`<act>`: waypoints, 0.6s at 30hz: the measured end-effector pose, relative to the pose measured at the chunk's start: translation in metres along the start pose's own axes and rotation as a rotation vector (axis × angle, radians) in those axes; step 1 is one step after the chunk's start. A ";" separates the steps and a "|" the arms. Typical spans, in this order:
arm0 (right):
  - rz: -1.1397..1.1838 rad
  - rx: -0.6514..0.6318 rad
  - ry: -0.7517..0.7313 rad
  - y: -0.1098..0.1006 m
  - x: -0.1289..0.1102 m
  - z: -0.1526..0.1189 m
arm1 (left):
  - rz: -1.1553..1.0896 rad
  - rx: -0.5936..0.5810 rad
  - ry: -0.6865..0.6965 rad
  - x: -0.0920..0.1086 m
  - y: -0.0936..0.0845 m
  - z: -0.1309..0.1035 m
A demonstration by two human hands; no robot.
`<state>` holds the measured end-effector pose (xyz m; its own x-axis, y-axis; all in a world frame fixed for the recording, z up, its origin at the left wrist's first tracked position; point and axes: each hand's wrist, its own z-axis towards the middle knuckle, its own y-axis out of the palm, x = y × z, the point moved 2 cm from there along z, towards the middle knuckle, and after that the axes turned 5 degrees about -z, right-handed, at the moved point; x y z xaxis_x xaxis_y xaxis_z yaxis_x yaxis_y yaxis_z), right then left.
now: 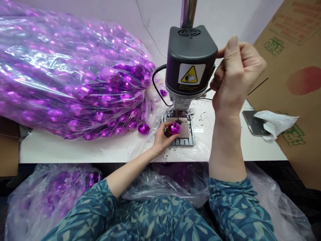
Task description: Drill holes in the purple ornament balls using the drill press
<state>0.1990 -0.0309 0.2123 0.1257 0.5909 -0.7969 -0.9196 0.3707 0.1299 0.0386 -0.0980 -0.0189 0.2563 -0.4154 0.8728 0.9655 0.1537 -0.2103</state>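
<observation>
My left hand (163,136) holds a shiny purple ball (175,128) between thumb and fingers over the metal base plate (191,135) of a drill press. The grey motor head (192,43) of the press stands above and behind the ball and hides the tool tip. Raised at the right side of the motor head, my right hand (234,72) has its fingers curled; what they grip, if anything, is hidden. Another purple ball (143,129) lies on the white table (100,152), left of my left hand. Dark shavings are scattered round the base.
A large clear bag of purple balls (75,77) covers the table's left side. At the right are a phone (254,123), a crumpled white tissue (276,123) and a big cardboard box (298,83). More plastic bags (55,194) hang below the front edge. A black cable loops left of the motor.
</observation>
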 end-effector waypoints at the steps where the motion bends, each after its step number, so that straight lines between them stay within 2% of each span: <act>1: 0.030 0.004 -0.003 0.001 -0.001 0.000 | 0.021 0.009 0.036 0.003 -0.004 -0.004; 4: 0.104 0.009 -0.042 0.004 -0.002 0.000 | 0.060 0.028 0.123 0.008 -0.014 -0.017; 11: 0.062 0.064 -0.015 0.006 0.000 0.002 | 0.011 0.077 0.278 0.013 -0.023 -0.036; 15: 0.153 0.058 -0.035 0.005 -0.001 0.001 | 0.026 0.047 0.304 0.019 -0.027 -0.039; 18: 0.147 0.054 -0.029 0.005 -0.002 0.000 | 0.070 -0.010 0.270 0.023 -0.028 -0.044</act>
<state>0.1942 -0.0304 0.2142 0.0024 0.6615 -0.7499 -0.9075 0.3165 0.2762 0.0197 -0.1512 -0.0118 0.3241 -0.6281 0.7075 0.9451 0.1817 -0.2716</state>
